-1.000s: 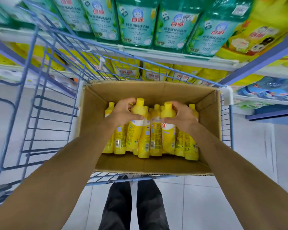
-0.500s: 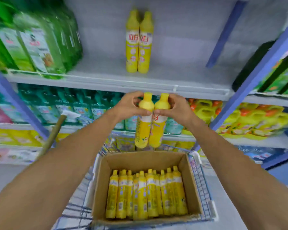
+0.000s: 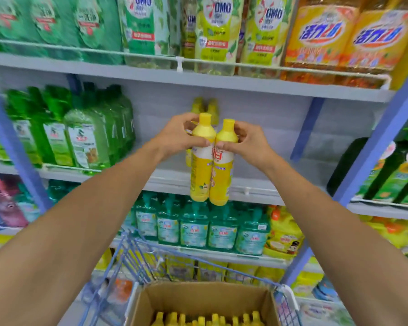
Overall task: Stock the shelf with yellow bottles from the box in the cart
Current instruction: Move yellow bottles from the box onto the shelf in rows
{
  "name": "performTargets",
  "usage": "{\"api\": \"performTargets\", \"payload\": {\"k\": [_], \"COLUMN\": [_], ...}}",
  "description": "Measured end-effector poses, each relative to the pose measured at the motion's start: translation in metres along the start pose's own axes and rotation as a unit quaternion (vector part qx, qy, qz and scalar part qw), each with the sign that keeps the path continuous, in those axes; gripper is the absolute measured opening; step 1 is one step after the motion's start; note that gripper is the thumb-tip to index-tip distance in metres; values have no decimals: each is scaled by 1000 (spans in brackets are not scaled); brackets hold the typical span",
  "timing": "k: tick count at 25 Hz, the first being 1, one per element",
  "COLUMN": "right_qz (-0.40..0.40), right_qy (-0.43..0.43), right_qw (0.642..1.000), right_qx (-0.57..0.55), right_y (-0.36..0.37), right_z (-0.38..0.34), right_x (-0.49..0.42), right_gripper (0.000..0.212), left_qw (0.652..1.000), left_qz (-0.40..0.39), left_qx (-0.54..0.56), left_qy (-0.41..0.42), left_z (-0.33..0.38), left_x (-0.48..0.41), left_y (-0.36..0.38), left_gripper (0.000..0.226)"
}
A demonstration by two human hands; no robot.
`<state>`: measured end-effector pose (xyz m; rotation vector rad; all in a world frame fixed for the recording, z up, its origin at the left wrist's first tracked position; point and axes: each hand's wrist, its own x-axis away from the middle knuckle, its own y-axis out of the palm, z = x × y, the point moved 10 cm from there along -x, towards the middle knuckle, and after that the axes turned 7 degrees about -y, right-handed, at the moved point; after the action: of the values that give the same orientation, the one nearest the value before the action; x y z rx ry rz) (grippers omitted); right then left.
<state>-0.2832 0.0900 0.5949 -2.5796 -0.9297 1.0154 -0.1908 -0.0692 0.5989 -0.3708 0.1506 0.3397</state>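
Note:
My left hand (image 3: 178,136) grips the neck of one yellow bottle (image 3: 200,170), and my right hand (image 3: 250,143) grips the neck of a second yellow bottle (image 3: 222,177). Both bottles hang upright, side by side and touching, in front of the grey middle shelf (image 3: 252,188). Two more yellow bottles (image 3: 206,107) stand at the back of that shelf, mostly hidden behind my hands. Below, the cardboard box (image 3: 198,300) in the blue wire cart (image 3: 137,257) shows several yellow caps in a row.
Green detergent bottles (image 3: 80,135) fill the left of the middle shelf; its right part is bare up to a blue upright (image 3: 375,147). Refill pouches (image 3: 217,31) line the shelf above, teal pump bottles (image 3: 198,229) the shelf below.
Both hands lifted the two bottles out of the box and raised them to the height of the middle shelf. My view tilted up from the cart to the shelves.

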Motion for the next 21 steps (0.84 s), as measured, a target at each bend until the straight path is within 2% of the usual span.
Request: {"api": "performTargets", "payload": {"k": [3, 6, 9, 13, 16, 18, 21], "right_qz": [21, 36, 39, 42, 62, 85, 126], "right_qy": [-10, -16, -5, 12, 36, 44, 63], "right_qw": [999, 999, 999, 999, 997, 995, 990], "right_qx": [-26, -25, -12, 10, 20, 16, -8], "right_y": [7, 12, 17, 28, 38, 40, 40], "right_z": [7, 13, 23, 41, 63, 73, 80], "right_x": [-28, -48, -67, -81, -78, -75, -68], "right_gripper": [53, 67, 67, 71, 61, 57, 68], "left_qw": [999, 997, 996, 997, 998, 997, 993], "left_qz": [53, 77, 84, 78, 68, 73, 86], "left_qx": [0, 3, -7, 5, -5, 19, 72], "left_qy": [-10, -13, -8, -10, -9, -7, -26], "left_z": [-1, -3, -6, -31, -55, -67, -89], "left_x": [-17, -31, -48, -74, -81, -82, -81], "left_y": [-21, -36, -45, -54, -47, -45, -44], "left_gripper": [71, 68, 57, 61, 57, 63, 67]}}
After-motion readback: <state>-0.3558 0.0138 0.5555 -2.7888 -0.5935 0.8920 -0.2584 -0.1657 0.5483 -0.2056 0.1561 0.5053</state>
